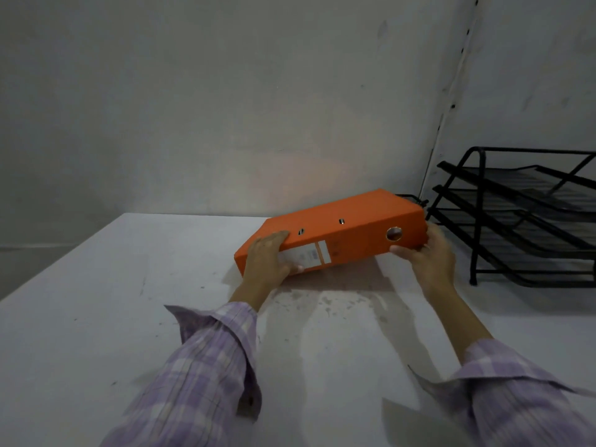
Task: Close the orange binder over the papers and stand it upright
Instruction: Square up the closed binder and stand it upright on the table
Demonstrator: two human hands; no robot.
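Note:
The orange binder [351, 230] is closed and tilted, its left end low near the white table [96, 317] and its right end raised. Its spine faces me, with a white label near the left end and a round metal-rimmed finger hole near the right end. My left hand [266, 264] grips the binder's lower left end, fingers over the top edge and thumb on the label. The raised right end rests in my right hand [430, 256], which clasps it from below and behind. The papers are hidden inside.
A black wire three-tier letter tray [516, 221] stands at the right, close to the binder's raised end. A grey wall rises right behind the table's far edge. The tabletop in front of the binder is stained.

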